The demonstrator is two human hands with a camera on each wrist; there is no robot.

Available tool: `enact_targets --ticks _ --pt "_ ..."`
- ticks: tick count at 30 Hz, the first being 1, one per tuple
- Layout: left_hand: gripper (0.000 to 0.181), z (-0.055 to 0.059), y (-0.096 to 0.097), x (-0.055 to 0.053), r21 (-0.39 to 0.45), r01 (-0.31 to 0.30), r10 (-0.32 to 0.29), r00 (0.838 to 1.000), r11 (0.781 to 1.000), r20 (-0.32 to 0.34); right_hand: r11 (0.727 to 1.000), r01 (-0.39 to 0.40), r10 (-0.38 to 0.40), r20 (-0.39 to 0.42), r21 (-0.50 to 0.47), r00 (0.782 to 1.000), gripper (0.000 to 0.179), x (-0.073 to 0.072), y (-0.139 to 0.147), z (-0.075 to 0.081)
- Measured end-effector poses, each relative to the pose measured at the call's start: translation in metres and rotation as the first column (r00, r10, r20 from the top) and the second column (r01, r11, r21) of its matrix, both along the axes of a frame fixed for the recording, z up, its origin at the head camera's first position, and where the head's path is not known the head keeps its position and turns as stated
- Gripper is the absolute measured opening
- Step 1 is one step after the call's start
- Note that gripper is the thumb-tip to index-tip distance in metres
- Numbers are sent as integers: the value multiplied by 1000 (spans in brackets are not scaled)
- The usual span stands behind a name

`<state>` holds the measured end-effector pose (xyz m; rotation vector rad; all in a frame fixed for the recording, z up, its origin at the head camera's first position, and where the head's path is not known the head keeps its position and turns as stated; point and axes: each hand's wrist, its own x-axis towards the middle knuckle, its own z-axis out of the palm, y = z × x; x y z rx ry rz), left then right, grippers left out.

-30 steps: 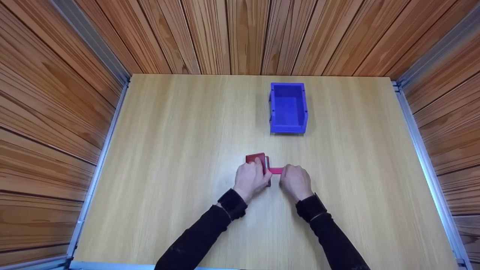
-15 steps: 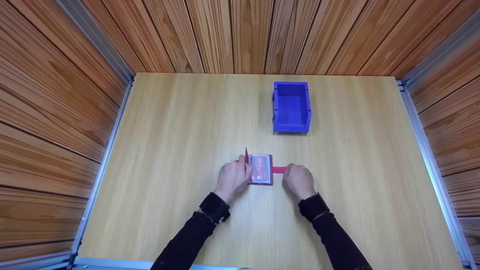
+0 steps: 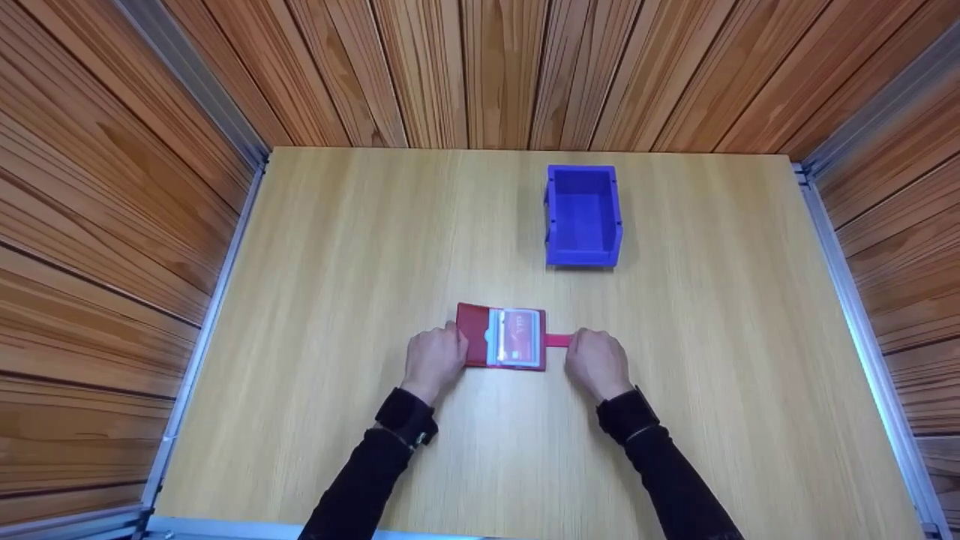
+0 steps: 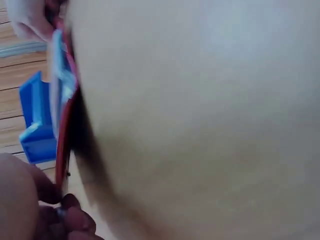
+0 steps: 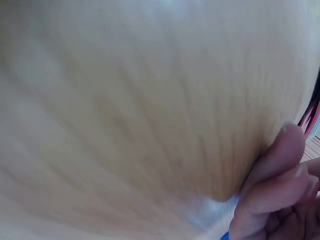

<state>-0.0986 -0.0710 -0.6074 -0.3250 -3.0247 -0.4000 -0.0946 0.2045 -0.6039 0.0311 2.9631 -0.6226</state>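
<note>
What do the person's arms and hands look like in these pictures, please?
The left sleeve and right sleeve are plain, long and black. The left wristband and right wristband are broad and black too, each with a thin pale line where it meets the sleeve. The left hand and right hand wear no gloves.

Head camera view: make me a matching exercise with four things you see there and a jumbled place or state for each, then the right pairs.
1. blue bin
2. red card holder
3. left hand
4. right hand

A. holds the end of the pink strap
B. open, between both hands
C. near the far edge of the table
D. pinches the red card holder's outer edge

Pairs: 1-C, 2-B, 3-D, 4-A
</note>
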Motion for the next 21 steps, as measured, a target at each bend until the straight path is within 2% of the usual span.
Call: enact_targets --ticks 5,12,21 --pt "30 -8 -5 0 -59 12 -14 999 998 -37 1000 -3 3 9 5 1000 37 0 -1 -1" --pt "26 -11 -5 -1 -39 30 -31 999 999 -36 1000 4 -4 11 9 1000 37 -1 -1 0" --pt "25 -8 -4 -3 -28 39 -39 999 999 -16 1000 1 -1 -4 8 1000 37 -1 0 0"
